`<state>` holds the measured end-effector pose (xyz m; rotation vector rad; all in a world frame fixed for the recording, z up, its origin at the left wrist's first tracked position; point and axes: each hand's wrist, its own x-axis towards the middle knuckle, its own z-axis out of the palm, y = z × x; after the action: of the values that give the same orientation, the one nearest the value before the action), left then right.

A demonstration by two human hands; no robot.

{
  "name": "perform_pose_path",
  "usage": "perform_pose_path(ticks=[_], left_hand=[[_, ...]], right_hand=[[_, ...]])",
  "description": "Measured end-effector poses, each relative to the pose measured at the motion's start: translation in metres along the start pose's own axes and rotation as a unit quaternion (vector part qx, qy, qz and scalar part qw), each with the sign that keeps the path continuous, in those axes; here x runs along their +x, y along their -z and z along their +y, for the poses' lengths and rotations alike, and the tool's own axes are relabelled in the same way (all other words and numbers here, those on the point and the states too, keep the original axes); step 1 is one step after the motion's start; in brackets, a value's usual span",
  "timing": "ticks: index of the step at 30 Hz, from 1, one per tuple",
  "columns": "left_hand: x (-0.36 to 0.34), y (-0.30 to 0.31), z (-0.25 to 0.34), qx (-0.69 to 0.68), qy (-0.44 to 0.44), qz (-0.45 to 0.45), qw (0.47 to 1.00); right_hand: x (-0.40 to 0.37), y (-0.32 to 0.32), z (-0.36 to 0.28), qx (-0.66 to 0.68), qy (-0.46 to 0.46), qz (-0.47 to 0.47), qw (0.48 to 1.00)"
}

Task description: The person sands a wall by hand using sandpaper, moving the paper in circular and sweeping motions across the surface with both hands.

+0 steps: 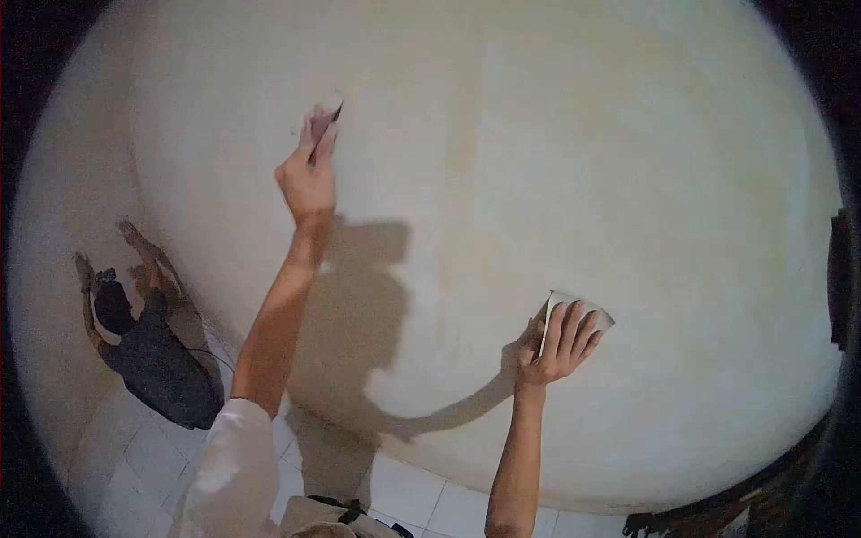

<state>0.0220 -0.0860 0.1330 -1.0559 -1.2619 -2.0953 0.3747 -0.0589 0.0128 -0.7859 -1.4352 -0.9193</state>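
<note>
So we were facing a big off-white plastered wall point(610, 161), and by our read it was only partway even. Much of it looked pale and fairly smooth, but a faint yellowish band point(462, 134) ran down the middle, and cloudy, uneven patches spread over the right side. Nothing we'd have called a uniform finish.

Our left hand point(309, 184) was up high, its grip closed around a thin, dark, flat tool point(323, 134) with its tip close to the wall. That part was blurry, so we couldn't tell exactly what kind of tool it was. A small whitish mark point(337, 96) sat right by the tip, so that spot didn't look evened out.

Our right hand point(560, 345) was lower down and off to the right, its grip holding a pale, stiff-looking sheet point(563, 299) against the wall. The fingers lay spread over it, and its corners stuck out past them. The wall around the sheet looked lighter than the middle band, though pretty blotchy.

Down to our left, another person in a dark grey shirt point(170, 377) was low by the adjoining wall point(81, 188), both arms raised, with white floor tiles point(404, 493) below.
</note>
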Motion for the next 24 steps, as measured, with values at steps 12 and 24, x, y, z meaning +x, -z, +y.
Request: perform_pose_path(ticks=[12,24], left_hand=[[-0.085,-0.039,0.098,-0.079,-0.383,-0.303,0.869],[-0.005,-0.024,0.024,-0.046,-0.053,0.020,0.997]], right_hand=[[0.002,0.001,0.002,0.018,0.010,0.000,1.000],[0.004,0.005,-0.002,-0.021,0.012,-0.020,0.999]])
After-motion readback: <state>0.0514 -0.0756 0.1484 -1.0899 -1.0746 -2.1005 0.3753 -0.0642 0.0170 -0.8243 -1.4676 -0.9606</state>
